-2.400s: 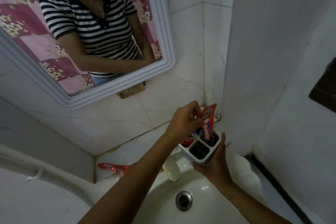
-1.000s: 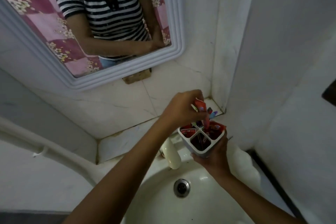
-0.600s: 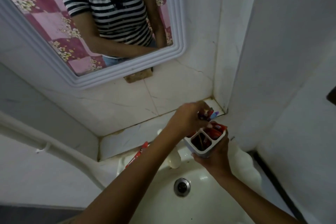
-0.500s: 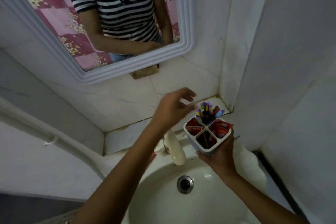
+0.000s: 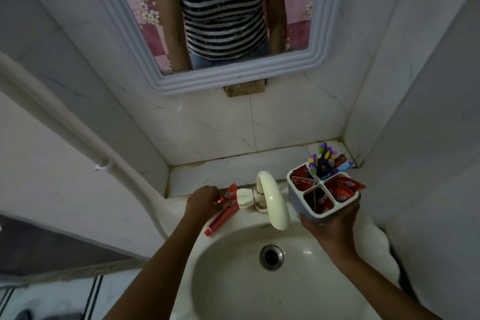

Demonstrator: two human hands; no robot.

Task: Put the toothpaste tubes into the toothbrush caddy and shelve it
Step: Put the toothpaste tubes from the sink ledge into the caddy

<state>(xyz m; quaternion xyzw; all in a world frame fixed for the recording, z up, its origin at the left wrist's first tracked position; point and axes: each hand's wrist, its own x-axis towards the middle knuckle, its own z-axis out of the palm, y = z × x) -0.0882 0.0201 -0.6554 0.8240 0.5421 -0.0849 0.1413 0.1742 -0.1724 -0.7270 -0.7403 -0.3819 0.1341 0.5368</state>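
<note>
My right hand (image 5: 331,228) holds a white four-compartment toothbrush caddy (image 5: 306,209) from below, above the right side of the sink. Red toothpaste tubes (image 5: 342,189) fill three of its compartments and several coloured toothbrushes (image 5: 324,161) stand in the far one. My left hand (image 5: 201,201) rests on the upper end of a red toothpaste tube (image 5: 222,218) that lies on the sink rim left of the tap, fingers closed around it.
A cream tap (image 5: 272,200) curves over the white sink (image 5: 233,280) with its drain (image 5: 271,256). A tiled ledge (image 5: 228,171) runs behind the sink below a framed mirror (image 5: 233,75). A white pipe (image 5: 65,122) slants down the left wall.
My left hand left the caddy and moved down and left to the red tube on the sink rim, closing on it. The caddy stays in my right hand.
</note>
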